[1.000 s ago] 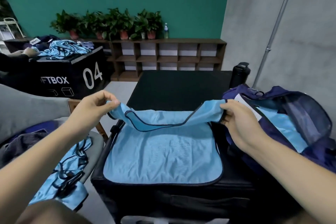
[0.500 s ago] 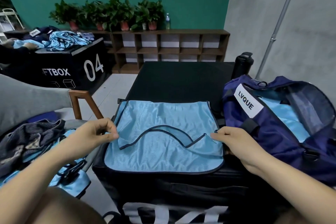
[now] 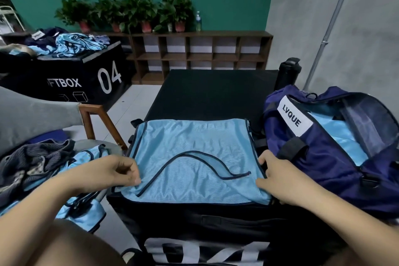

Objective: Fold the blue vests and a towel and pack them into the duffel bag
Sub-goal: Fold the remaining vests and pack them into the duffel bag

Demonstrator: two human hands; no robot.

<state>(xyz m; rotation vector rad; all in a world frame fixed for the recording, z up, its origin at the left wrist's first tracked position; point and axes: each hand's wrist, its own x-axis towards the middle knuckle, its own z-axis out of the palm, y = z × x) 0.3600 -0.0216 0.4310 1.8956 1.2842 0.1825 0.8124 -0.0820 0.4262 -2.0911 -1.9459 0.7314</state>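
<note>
- Blue mesh with dark piping: the blue vest (image 3: 194, 157) lies folded over on the near end of the black box (image 3: 205, 218). Its curved neckline trim arches across the top layer.
- My view is the head camera, looking down at both hands on the box.
- The left hand (image 3: 112, 173) is at the vest's left edge, over the box's left side. Its fingers are curled and the fingertips pinch the cloth at that edge.
- The right hand (image 3: 278, 179) is at the vest's right edge, between the box's top and the bag. The thumb touches the cloth and the fingers curl down along the edge. I cannot tell whether they actually hold cloth.
- The duffel bag (image 3: 323, 168), navy, sits on the right side of the box, just beside the vest. It is unzipped, with light blue cloth showing inside, and has a white label (image 3: 293, 115) reading LVQUE.
- Left of the box, more blue vests (image 3: 84, 209) hang off a grey seat, with a dark striped cloth (image 3: 32, 157) beside them.
- A black bottle (image 3: 288, 71) stands at the box's far right corner.
- Beyond the box are a wooden shelf (image 3: 198, 54) topped with potted plants (image 3: 129, 11), and to the far left a second box marked 04 (image 3: 90, 80) with heaped clothes on it.
</note>
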